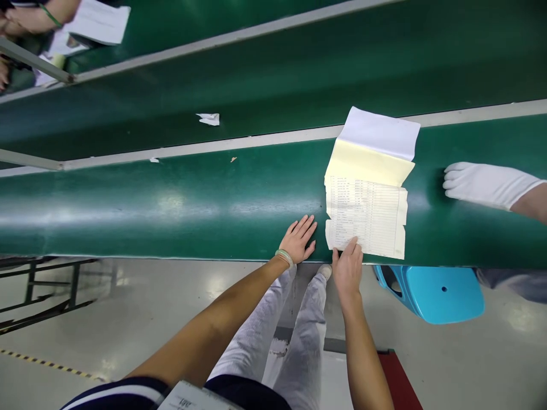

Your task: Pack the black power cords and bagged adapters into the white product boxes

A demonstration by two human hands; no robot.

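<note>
My left hand lies flat near the front edge of the green table, fingers spread, with nothing in it. A pale green bangle circles its wrist. To its right, my right hand touches the lower edge of a printed list sheet. Its thumb stands apart from the fingers, and the undersides of the fingers are hidden. The sheet has rows of small print and torn, notched sides. Beyond it extend a plain yellow sheet and a white sheet, partly lifted at the far end.
Another person's white-gloved hand rests on the table at right. A blue stool stands below. Small paper scraps lie on the green surface beyond the rail. At upper left, a co-worker's arm is beside papers.
</note>
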